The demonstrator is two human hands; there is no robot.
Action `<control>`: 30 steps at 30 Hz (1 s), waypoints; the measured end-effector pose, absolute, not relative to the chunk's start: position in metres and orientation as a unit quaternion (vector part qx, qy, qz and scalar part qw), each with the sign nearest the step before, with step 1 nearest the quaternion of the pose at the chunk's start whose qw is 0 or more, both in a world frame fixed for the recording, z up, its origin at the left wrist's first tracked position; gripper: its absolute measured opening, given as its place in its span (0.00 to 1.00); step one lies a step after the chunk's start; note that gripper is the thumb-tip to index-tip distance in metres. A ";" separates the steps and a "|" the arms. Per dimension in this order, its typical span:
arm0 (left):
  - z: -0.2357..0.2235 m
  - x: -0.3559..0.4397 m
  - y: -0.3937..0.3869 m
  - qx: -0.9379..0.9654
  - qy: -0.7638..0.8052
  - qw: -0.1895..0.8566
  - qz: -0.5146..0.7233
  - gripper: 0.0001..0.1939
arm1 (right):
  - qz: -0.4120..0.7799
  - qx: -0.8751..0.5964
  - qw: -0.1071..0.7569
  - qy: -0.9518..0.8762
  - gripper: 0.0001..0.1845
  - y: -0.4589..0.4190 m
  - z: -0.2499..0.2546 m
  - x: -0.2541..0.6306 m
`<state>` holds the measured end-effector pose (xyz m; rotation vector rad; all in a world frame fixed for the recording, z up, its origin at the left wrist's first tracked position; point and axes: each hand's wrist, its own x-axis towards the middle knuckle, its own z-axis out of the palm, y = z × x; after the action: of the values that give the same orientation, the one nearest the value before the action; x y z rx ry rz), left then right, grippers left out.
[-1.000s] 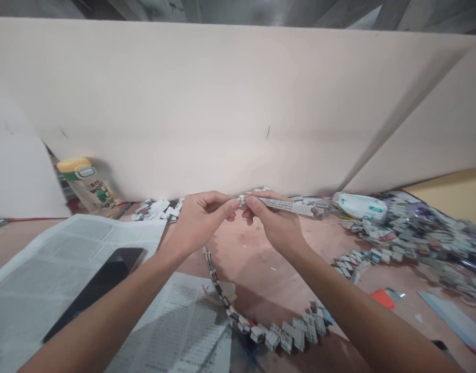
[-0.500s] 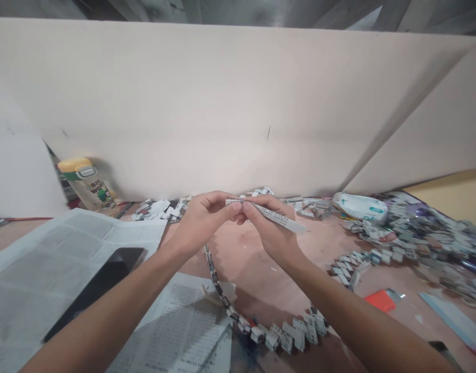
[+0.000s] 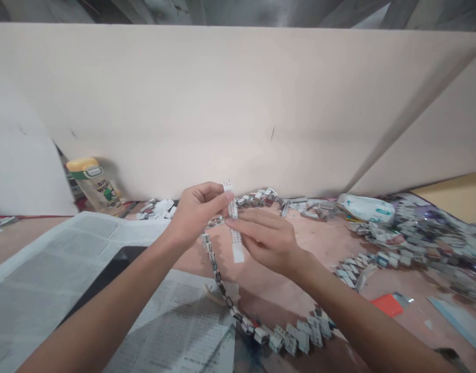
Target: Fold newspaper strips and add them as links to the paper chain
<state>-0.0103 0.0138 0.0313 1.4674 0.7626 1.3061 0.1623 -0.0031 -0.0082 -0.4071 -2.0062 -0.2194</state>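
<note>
My left hand pinches the top part of a folded newspaper strip that stands nearly upright. It also holds the end of a woven paper chain, which hangs down and curls across the table. My right hand lies against the strip with its fingers stretched out to the left, pressing along its middle. The strip's lower end sticks out below those fingers.
Newspaper sheets cover the left of the pink table, with a dark phone on them. A yellow-lidded bottle stands at the back left. Piles of folded paper pieces, a white packet and a red scrap lie to the right.
The strip has turned from lying sideways to nearly upright. My right hand let go of its pinch and now lies flat along the strip; my left hand keeps its hold.
</note>
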 end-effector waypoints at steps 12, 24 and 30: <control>0.031 -0.008 0.011 0.648 0.371 0.402 0.530 0.11 | -0.150 -0.169 0.482 -0.846 0.15 0.000 -0.011 0.165; 0.027 -0.008 0.016 0.643 0.377 0.386 0.544 0.12 | -0.060 -0.140 0.536 -0.830 0.11 0.004 -0.015 0.158; 0.029 -0.006 0.013 0.637 0.354 0.406 0.551 0.10 | 0.138 -0.217 0.569 -0.781 0.04 -0.002 -0.006 0.155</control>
<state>-0.0059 0.0131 0.0288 1.6071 0.8925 1.3904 0.1550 -0.0016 -0.0060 -0.5101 -1.8340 0.3240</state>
